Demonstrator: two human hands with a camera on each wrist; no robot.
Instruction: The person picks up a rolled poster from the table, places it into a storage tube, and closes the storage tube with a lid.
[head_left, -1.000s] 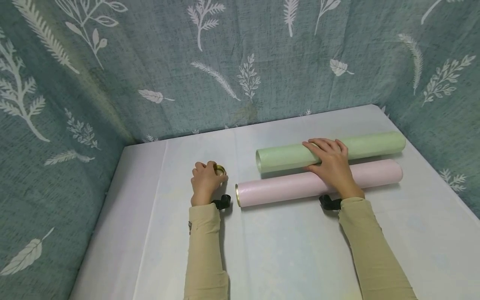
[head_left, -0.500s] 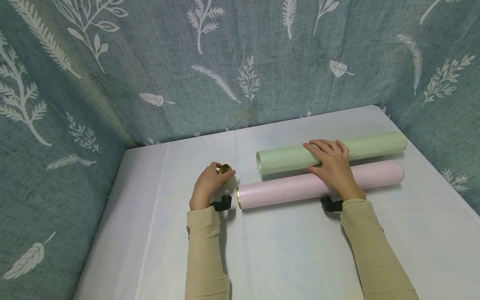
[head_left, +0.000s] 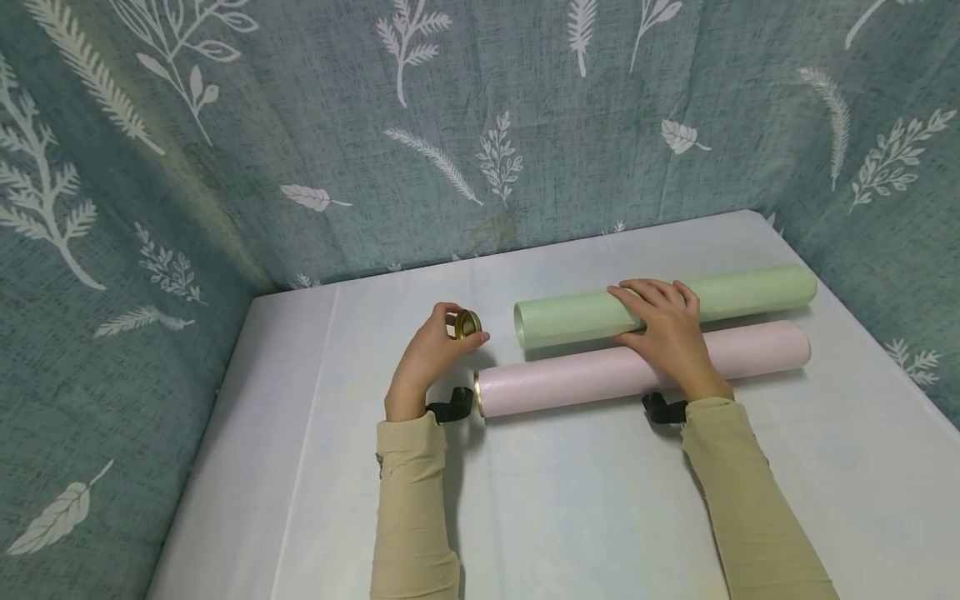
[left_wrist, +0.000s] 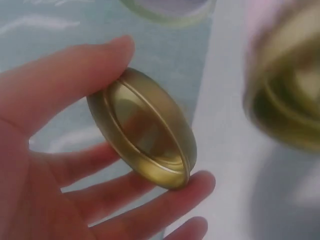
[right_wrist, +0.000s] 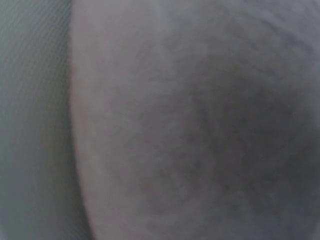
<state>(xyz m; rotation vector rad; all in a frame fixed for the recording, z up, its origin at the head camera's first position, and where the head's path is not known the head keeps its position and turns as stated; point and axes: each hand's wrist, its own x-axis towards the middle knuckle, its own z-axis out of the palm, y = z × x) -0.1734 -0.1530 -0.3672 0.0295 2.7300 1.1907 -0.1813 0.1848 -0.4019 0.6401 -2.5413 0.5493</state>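
My left hand [head_left: 429, 360] pinches a round gold metal lid [head_left: 468, 323] between thumb and fingers, above the table. In the left wrist view the lid [left_wrist: 145, 127] is tilted, its hollow side showing. A pale green tube [head_left: 750, 293] lies at the back right, its open end facing left. My right hand [head_left: 666, 333] grips this tube, fingers over the top and thumb on the near side. Just in front lies a pink tube [head_left: 555, 383] with a gold rim at its left end; the right hand passes over it. The right wrist view is too close and blurred to show the grip.
Both tubes lie on a white-covered table [head_left: 585, 500]. A green-blue leaf-print curtain [head_left: 345, 150] stands behind and at both sides. Each wrist wears a small black camera [head_left: 453, 405]. The pink tube's gold end [left_wrist: 280, 110] is close to the left hand.
My left hand has lifted the gold lid off the table and moved it right, turning its hollow side toward the tubes. The right hand and both tubes have stayed put.
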